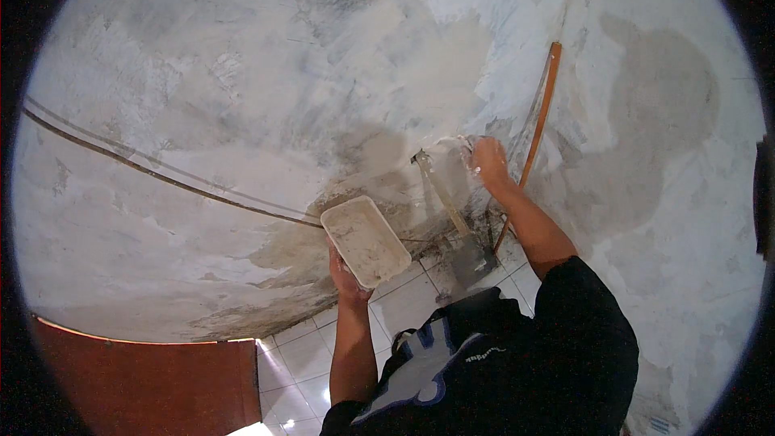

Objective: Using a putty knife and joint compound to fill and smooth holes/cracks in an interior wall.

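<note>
My left hand [345, 276] grips a rectangular cream tub [389, 236] from below and its left side. The tub's mouth faces up, and pale, wet plaster coats its inside. Up against the wall [266, 64] is my right hand [488, 160], its fingers curled and smeared with white plaster. Whatever those fingers hold is too blurred to name. Just left of them a pale streak runs over a dark-edged hole or fitting [419, 157] in the wall. Below that spot, a narrow tan strip [443, 198] slants downward.
An orange-brown pole [542, 109] leans in the corner right of my right hand. A thin dark cable [161, 176] crosses the left wall toward the tub. At lower left stands a red-brown panel [153, 379]. White floor tiles [400, 304] and a grey block-like object [471, 262] lie below.
</note>
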### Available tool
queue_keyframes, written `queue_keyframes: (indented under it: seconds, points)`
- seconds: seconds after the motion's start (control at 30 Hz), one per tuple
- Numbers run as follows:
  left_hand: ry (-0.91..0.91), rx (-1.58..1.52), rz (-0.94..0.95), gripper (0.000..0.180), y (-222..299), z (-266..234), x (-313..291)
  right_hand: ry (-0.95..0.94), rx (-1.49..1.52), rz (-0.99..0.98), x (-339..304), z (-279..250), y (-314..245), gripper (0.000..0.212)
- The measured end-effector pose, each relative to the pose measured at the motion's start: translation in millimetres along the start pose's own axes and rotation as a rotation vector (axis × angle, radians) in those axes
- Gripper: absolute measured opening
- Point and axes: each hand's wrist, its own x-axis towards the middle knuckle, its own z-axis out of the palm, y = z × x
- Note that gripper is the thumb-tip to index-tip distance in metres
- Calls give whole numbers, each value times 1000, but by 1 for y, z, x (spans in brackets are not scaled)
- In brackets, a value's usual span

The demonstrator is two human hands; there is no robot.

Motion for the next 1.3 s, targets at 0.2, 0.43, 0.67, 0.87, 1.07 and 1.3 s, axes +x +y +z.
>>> queue_keyframes:
  seconds: [0.2, 0.43, 0.67, 0.87, 1.07, 1.3]
  points:
    - [48, -92, -39, 60, 19, -25, -17, 124, -82, -123, -32, -6, -2, 28]
    - [56, -53, -42, 61, 43, -30, -29, -278, -274, -385, -37, -34, -37, 23]
    - [101, -18, -16, 58, 39, -20, -25, -131, -373, -488, 27, -33, -55, 21]
    - [44, -118, -33, 58, 19, -7, -16, -22, -347, -230, 24, -26, -11, 18]
    - [80, -53, -55, 52, -5, 26, -1, -44, -390, 82, 31, -43, 49, 22]
    - [27, -4, -63, 60, -34, 45, 6, 186, -342, -172, 3, -40, 125, 19]
